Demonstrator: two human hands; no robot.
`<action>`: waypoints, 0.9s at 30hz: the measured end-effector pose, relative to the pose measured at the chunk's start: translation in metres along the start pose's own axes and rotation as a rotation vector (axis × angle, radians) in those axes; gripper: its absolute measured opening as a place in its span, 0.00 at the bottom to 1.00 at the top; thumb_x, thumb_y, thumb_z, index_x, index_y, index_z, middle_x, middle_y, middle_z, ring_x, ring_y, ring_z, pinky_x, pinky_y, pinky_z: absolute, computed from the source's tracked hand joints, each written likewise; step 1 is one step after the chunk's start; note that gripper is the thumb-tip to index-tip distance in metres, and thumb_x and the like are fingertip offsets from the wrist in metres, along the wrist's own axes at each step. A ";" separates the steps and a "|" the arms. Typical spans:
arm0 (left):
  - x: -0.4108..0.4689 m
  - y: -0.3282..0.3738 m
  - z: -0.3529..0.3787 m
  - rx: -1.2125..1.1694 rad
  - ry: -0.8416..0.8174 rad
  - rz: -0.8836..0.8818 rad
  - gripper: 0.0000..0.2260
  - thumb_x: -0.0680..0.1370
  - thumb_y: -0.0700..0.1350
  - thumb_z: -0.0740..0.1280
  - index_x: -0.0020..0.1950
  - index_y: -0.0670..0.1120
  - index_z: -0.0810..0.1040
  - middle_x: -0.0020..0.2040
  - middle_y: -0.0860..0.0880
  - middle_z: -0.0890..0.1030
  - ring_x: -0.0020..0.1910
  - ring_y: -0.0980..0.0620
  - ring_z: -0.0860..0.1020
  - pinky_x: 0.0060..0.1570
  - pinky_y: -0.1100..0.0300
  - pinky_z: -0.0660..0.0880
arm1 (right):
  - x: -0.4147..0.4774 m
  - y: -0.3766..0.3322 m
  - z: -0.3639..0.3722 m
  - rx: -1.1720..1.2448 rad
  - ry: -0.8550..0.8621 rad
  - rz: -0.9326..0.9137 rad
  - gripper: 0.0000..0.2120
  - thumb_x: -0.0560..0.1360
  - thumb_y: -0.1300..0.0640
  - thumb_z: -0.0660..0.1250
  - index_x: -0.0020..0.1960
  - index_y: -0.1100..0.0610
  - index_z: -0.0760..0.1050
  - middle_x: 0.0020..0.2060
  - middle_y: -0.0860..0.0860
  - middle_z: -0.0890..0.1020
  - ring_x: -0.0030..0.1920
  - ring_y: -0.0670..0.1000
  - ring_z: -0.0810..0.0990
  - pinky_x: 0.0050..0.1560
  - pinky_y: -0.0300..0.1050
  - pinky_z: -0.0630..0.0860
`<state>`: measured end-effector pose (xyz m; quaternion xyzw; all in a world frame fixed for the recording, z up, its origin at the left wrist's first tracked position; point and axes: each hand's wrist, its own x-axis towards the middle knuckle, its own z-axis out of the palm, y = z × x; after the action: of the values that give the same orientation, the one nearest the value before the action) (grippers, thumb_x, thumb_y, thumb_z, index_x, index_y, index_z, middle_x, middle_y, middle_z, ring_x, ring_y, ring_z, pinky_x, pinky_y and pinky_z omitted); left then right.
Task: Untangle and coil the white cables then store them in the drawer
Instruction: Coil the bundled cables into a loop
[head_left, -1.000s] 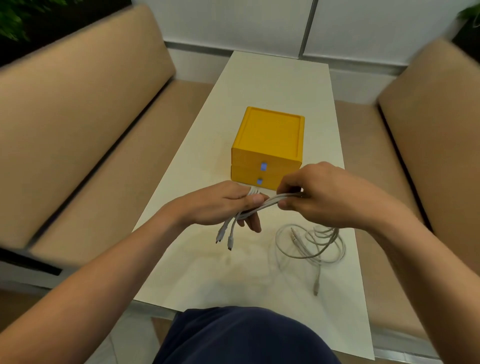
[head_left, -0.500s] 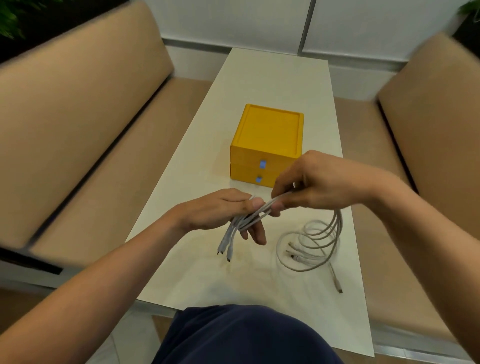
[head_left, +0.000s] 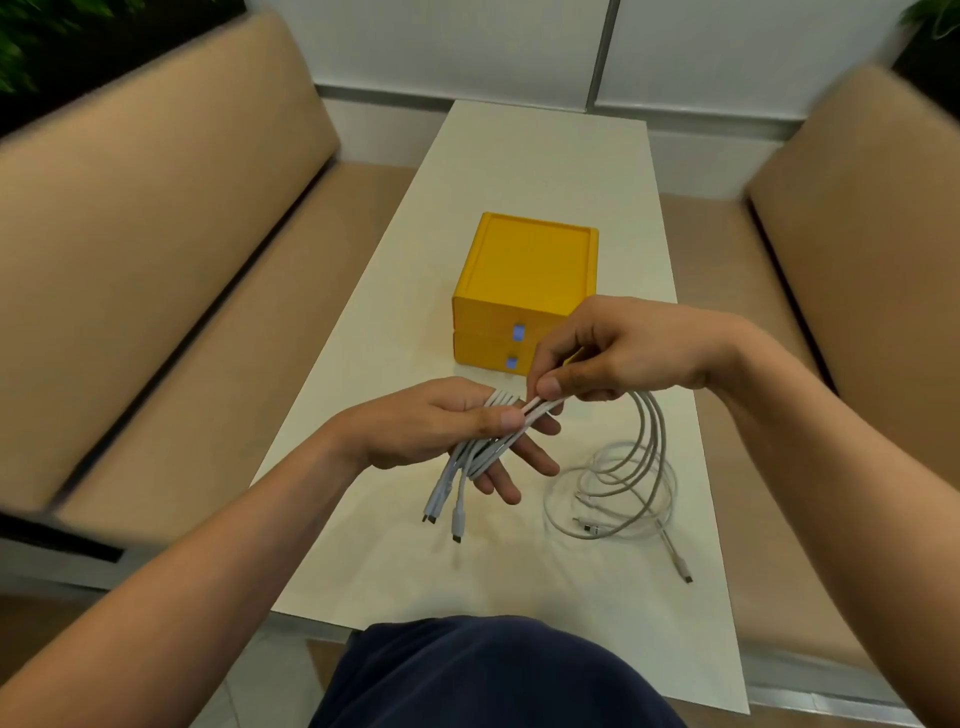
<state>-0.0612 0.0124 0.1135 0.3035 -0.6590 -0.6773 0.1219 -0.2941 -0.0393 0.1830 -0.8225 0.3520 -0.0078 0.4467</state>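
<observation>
Head view: I see the white cables (head_left: 653, 431) held up over the table (head_left: 545, 156).
Nearest me, my left hand (head_left: 431, 426) clamps a folded bundle under its thumb, plug ends dangling below; my right hand (head_left: 623, 353) pinches the strands just beside it. The rest trails in loops down onto the table at right. Beyond stands the yellow drawer box (head_left: 524, 270), both drawers closed.

Light soft, even, rather dim, with a warm cast. No glare on the surface (head_left: 545, 171). Only faint, diffuse shadows under the white cables (head_left: 618, 488). Centre sharp: yellow drawer box (head_left: 524, 265) edges crisp. Left seat back (head_left: 156, 218) and right seat back (head_left: 862, 218) smeared and bowed by the wide-angle lens. Far corners dark.
</observation>
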 end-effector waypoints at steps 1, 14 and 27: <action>0.001 0.001 0.001 0.033 -0.005 0.001 0.18 0.85 0.54 0.58 0.70 0.46 0.75 0.62 0.46 0.85 0.49 0.42 0.86 0.49 0.57 0.81 | 0.001 0.000 0.002 -0.032 0.022 -0.008 0.06 0.81 0.58 0.69 0.50 0.54 0.86 0.38 0.47 0.85 0.33 0.44 0.76 0.36 0.40 0.72; 0.001 0.010 0.007 0.143 0.080 -0.030 0.19 0.83 0.55 0.56 0.60 0.44 0.78 0.53 0.45 0.87 0.33 0.50 0.81 0.42 0.58 0.80 | 0.002 -0.014 -0.004 -0.331 0.009 0.021 0.06 0.78 0.48 0.72 0.49 0.49 0.84 0.39 0.43 0.85 0.37 0.40 0.81 0.37 0.34 0.73; -0.004 0.006 0.000 0.121 0.092 -0.008 0.15 0.85 0.48 0.58 0.61 0.40 0.78 0.55 0.44 0.87 0.41 0.45 0.86 0.47 0.53 0.80 | 0.007 -0.007 0.000 -0.148 -0.046 -0.033 0.03 0.81 0.55 0.69 0.51 0.53 0.81 0.41 0.48 0.86 0.39 0.46 0.83 0.40 0.42 0.78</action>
<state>-0.0596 0.0142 0.1200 0.3436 -0.6913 -0.6220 0.1308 -0.2849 -0.0406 0.1865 -0.8589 0.3274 0.0298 0.3927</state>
